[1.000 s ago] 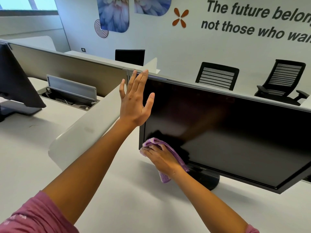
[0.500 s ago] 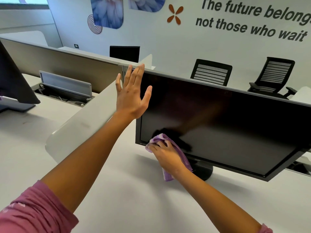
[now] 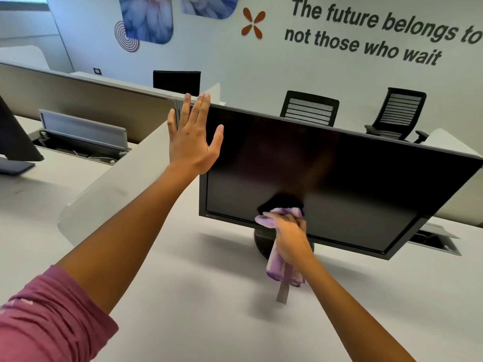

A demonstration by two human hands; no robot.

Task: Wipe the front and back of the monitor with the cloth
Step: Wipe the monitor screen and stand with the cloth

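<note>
Two office chairs [image 3: 352, 111] behind the white desk [image 3: 196, 296] and monitor [image 3: 339, 178]

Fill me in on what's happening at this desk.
A person is wiping the front of a black monitor that stands on a white desk. The right hand grips a purple cloth and presses it against the lower edge of the dark screen, near the stand. The left hand lies flat, fingers straight, at the monitor's upper left corner, seemingly to steady it. The back cannot be seen from here.
</note>
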